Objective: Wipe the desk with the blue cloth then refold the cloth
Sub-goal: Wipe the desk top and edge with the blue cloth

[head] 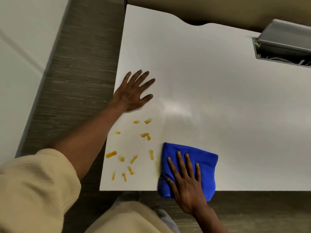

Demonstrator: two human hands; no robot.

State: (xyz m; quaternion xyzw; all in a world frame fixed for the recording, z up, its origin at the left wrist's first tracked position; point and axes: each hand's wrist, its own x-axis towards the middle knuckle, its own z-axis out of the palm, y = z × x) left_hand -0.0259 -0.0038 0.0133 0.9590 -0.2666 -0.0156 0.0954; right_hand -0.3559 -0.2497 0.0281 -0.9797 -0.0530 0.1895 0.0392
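A folded blue cloth [200, 158] lies on the white desk [218, 98] at its near edge, partly hanging over it. My right hand [186, 182] presses flat on the cloth with fingers spread and the thumb pinching its left side. Several orange-yellow smears [134, 148] mark the desk's near left corner, just left of the cloth. My left hand [133, 91] rests flat and open on the desk by its left edge, above the smears.
A grey cable box with a raised lid [282, 46] is set into the desk at the far right, with wires inside. Dark wood-grain floor [75, 73] runs along the desk's left and near sides.
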